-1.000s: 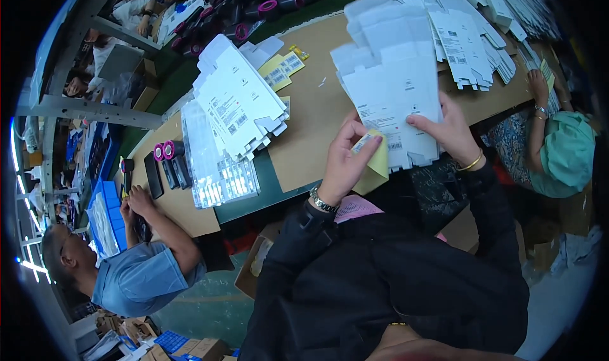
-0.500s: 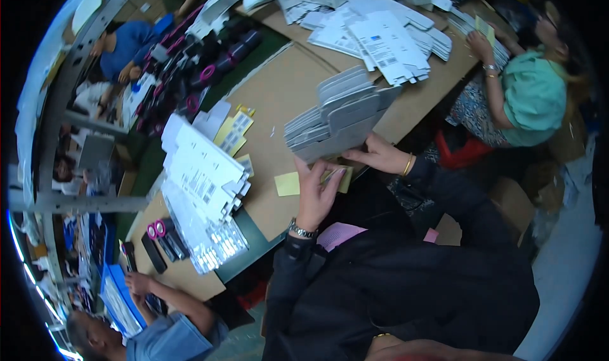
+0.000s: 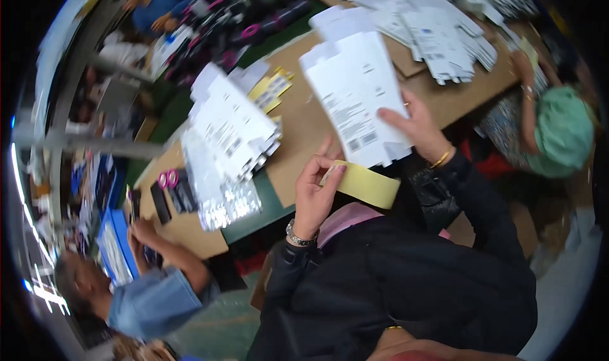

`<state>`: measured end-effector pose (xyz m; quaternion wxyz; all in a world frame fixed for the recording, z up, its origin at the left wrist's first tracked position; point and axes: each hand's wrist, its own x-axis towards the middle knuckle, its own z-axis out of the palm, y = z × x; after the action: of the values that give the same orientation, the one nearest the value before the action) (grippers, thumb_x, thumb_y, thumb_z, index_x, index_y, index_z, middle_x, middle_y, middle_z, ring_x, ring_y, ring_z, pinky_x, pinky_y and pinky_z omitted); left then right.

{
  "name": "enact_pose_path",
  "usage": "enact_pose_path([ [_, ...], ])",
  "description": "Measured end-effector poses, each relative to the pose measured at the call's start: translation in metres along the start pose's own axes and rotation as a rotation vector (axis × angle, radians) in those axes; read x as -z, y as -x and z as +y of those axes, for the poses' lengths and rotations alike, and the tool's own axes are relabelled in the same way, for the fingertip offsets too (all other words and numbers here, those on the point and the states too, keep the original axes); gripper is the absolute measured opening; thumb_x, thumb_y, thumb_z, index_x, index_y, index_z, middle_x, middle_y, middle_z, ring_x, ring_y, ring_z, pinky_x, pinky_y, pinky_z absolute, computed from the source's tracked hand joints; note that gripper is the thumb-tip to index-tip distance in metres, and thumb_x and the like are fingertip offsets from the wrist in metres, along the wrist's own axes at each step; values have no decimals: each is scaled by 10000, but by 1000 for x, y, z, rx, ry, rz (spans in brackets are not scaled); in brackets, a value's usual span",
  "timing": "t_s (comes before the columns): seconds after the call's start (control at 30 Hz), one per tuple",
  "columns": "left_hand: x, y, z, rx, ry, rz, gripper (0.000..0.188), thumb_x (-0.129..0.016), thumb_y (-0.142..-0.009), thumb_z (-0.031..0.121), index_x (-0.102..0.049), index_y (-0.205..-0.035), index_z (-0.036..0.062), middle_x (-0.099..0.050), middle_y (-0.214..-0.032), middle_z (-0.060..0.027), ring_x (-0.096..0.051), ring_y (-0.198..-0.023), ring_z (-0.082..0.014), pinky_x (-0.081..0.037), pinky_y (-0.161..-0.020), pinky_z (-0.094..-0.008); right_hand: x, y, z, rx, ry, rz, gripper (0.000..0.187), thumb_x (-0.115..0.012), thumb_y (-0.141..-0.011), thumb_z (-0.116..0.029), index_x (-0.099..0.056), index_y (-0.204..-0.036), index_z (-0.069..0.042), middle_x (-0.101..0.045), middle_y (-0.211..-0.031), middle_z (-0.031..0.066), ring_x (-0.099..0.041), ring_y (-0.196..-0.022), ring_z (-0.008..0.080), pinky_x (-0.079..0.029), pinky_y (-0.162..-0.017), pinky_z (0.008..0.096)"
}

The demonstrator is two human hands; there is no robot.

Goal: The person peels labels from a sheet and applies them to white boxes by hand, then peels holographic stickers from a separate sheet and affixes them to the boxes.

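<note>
My right hand [image 3: 420, 127] grips the right edge of white flattened cartons [image 3: 352, 85], thumb on top of the printed face. They lie tilted over the table's near edge, and I cannot tell how many are in the stack. A strip of pale yellow label paper [image 3: 369, 186] is pinched in my left hand [image 3: 315, 193], its loose end curling to the right below the cartons. The left fingertips are close to the cartons' lower left corner; whether they touch is unclear.
To the left lie a pile of printed flat cartons [image 3: 231, 123], yellow label sheets [image 3: 269, 91] and clear plastic bags [image 3: 222, 193]. More cartons [image 3: 438, 34] are heaped at the far right. Co-workers sit at the lower left [image 3: 158, 301] and right [image 3: 558, 129]; dark, pink-ringed items [image 3: 254, 28] lie behind.
The cartons, earlier upright on edge with grey sides showing, now lie back with the white printed face up. The yellow strip has swung right of my left hand. The whole view has shifted.
</note>
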<state>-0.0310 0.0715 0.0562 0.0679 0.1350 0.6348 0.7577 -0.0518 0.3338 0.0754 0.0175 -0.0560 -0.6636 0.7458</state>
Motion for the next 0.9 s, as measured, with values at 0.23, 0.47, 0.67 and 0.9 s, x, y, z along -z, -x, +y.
enact_pose_path([
  [0.23, 62, 50, 25, 256, 160, 111, 55, -659, -1031, 42, -645, -1041, -11, -758, -1029, -98, -712, -905, -116, -551, -819, -226, -55, -32, -42, 3, -150, -169, 536, -758, -972, -170, -536, -1404, 57, -700, -1227, 116, -689, -1062, 129, -557, -915, 265],
  [0.47, 92, 74, 50, 222, 208, 198, 59, -658, -1023, 29, -641, -1053, -19, -736, -977, -79, -696, -832, -105, -549, -776, -232, -142, -68, -50, 62, -81, -326, 585, -786, -954, -222, -540, -1397, 70, -694, -1240, 128, -694, -1071, 147, -562, -916, 273],
  [0.67, 116, 79, 64, 30, 362, 260, 90, -703, -996, 27, -667, -1058, -27, -743, -959, -59, -691, -841, -77, -544, -771, -223, -186, -87, -55, -38, -38, -415, 646, -808, -938, -269, -535, -1409, 79, -670, -1288, 141, -693, -1091, 160, -570, -909, 280],
  [0.9, 117, 89, 22, 199, 240, 349, 109, -699, -1002, 32, -679, -1088, -33, -747, -985, -57, -694, -843, -81, -544, -780, -224, -138, -129, -37, 155, 18, -159, 640, -815, -933, -279, -550, -1411, 55, -697, -1243, 123, -709, -1045, 158, -577, -885, 278],
])
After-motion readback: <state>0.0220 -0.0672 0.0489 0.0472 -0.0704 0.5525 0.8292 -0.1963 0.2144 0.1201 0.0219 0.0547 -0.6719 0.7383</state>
